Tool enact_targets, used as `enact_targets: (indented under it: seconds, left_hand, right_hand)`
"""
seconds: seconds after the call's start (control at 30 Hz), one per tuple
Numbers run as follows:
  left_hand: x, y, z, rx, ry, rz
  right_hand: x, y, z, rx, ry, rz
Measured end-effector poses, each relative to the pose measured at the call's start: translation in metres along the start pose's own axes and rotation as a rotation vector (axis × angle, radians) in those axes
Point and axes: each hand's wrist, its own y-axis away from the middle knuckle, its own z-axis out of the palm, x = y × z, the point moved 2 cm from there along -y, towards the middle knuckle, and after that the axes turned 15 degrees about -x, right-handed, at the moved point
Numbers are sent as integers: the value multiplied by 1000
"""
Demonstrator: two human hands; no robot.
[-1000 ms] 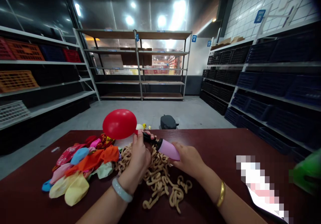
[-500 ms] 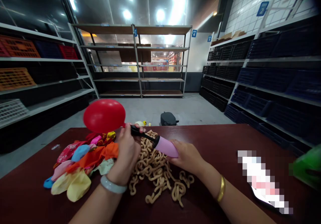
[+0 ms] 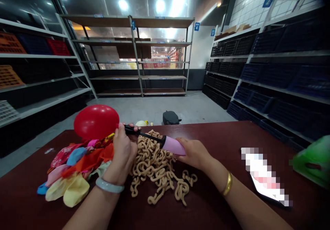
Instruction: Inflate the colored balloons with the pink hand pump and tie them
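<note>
A red inflated balloon (image 3: 96,122) hangs at the left, its neck over the black end of a hand balloon pump (image 3: 174,145). My left hand (image 3: 125,146) is closed around that neck and the pump's black end. On the pump's pink barrel my right hand (image 3: 193,154) is closed, with a length of black rod showing between the hands. Under the pump lies a heap of tan, twisted, rope-like pieces (image 3: 157,170). Flat balloons and coloured cloth-like items (image 3: 79,168) are piled to the left, below the red balloon.
The dark red table (image 3: 216,140) carries a phone-like slab with a blurred screen (image 3: 265,176) and a green object (image 3: 314,161) at the right. Beyond it, a dark grey bag (image 3: 171,117) sits on the floor. Shelving with crates (image 3: 227,68) lines the sides.
My left hand has shifted left with the balloon and the pump's black end. More of the black rod now shows out of the pink barrel. The view has tilted slightly.
</note>
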Motion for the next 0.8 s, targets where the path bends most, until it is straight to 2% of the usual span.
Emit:
enact_targets:
  seconds: [0.2,0.3,0.4,0.57,0.8]
  left_hand:
    - [-33,40,31,-93,59,-139]
    - [-39,49,35,-97,57,-138]
    - [-38,46,34,-114,17,-125]
    - [-19,25,27,-122,-1,-94]
    - [32,-13,-9,9,-53,46]
  right_hand:
    - [-10,2,1,12,-16,-9]
    - [-16,2,1,7,-40,-16]
    - [-21,2,0,2,-87,-42]
    - [-22,1,0,0,-165,-81]
    - [-13,0,-2,-36,-131,-81]
